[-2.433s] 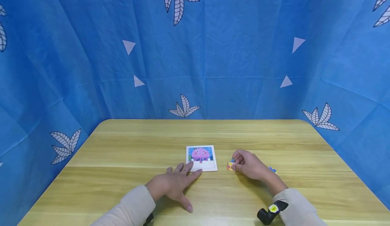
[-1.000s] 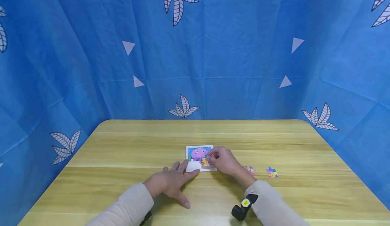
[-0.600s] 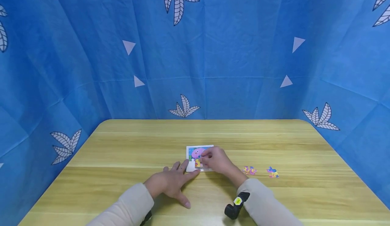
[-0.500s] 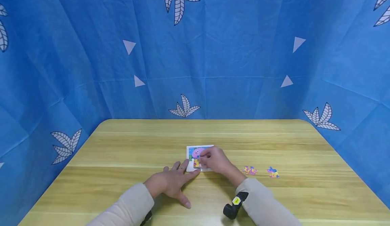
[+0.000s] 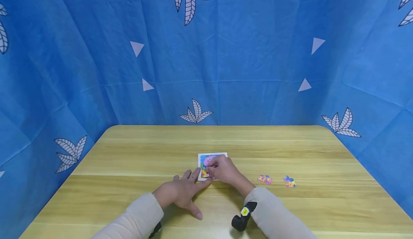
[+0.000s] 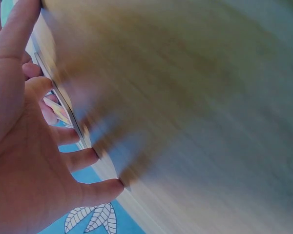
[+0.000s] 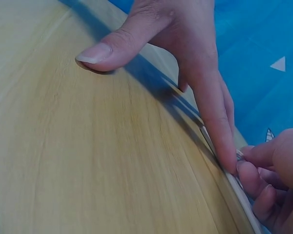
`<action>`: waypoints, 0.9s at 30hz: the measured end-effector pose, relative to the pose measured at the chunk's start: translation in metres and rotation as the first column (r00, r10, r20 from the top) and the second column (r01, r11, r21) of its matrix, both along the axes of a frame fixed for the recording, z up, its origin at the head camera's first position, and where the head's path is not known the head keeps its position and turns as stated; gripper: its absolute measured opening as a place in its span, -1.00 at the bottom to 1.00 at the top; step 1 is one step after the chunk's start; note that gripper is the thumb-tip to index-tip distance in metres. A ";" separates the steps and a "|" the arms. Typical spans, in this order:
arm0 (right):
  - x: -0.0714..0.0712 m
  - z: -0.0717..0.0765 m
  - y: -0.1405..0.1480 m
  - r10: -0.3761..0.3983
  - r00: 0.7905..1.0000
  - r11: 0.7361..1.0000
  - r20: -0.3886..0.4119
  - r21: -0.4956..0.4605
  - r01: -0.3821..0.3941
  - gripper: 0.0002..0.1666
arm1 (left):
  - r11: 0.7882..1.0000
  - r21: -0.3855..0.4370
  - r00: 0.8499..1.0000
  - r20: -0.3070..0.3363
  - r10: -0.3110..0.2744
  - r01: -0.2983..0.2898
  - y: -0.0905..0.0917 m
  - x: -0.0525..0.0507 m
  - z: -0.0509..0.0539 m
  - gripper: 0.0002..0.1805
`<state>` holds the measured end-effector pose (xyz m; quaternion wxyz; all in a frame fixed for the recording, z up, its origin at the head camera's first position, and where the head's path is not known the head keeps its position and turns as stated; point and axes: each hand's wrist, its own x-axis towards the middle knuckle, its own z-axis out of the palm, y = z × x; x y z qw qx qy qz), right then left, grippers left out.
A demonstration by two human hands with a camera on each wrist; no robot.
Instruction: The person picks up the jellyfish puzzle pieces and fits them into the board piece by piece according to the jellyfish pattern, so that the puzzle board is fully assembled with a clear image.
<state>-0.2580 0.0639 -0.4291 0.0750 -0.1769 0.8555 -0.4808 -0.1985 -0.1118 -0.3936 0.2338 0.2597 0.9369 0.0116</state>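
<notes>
A small puzzle board (image 5: 199, 156) with a white frame and a pink jellyfish picture lies mid-table in the head view. My right hand (image 5: 224, 169) is over it, thumb and fingers pinching a yellow jigsaw piece (image 5: 204, 173) at the board's lower left. In the left wrist view that piece (image 6: 57, 108) shows partly between the fingers. My left hand (image 5: 180, 195) is spread at the board's near left corner, its straight fingertips touching the frame. Seen from the right wrist, the left index finger (image 7: 217, 122) presses on the board's edge (image 7: 241, 197). My right hand hides the board's right part.
Right of the board lie loose jigsaw pieces: a pink-and-yellow cluster (image 5: 265, 179) and a blue-and-yellow piece (image 5: 289, 181). The wooden table (image 5: 129, 153) ends at a blue patterned curtain (image 5: 251, 52). A black camera (image 5: 242, 217) sits on the right wrist.
From right of the board, my right hand has brought the yellow piece onto it, then leftward to its lower left. My left hand stays nearly still by the frame.
</notes>
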 end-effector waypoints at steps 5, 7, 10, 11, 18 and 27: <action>0.000 0.001 -0.003 -0.022 1.000 1.000 0.002 0.018 0.022 -0.94 | 1.000 0.007 1.000 -0.007 0.000 0.000 0.000 0.000 0.000 0.19; 0.000 0.001 -0.004 -0.027 1.000 0.999 0.000 0.025 0.027 -0.94 | 1.000 0.005 1.000 -0.012 -0.004 0.004 0.000 0.000 0.000 0.19; -0.001 0.001 -0.005 -0.037 0.999 0.998 -0.004 0.042 0.038 -0.93 | 1.000 0.003 1.000 -0.015 -0.006 0.007 -0.001 -0.001 0.000 0.18; -0.001 0.001 -0.005 -0.041 0.999 0.998 -0.007 0.050 0.042 -0.93 | 1.000 0.002 1.000 -0.015 -0.007 0.007 -0.001 -0.001 0.000 0.18; -0.002 0.002 -0.008 -0.085 0.996 0.991 -0.013 0.105 0.086 -0.88 | 1.000 0.003 1.000 -0.015 -0.005 0.005 -0.001 0.000 0.000 0.17; -0.004 0.004 -0.014 -0.100 0.995 0.983 -0.002 0.156 0.099 -0.76 | 1.000 0.002 1.000 -0.009 0.001 -0.001 -0.001 0.001 0.001 0.17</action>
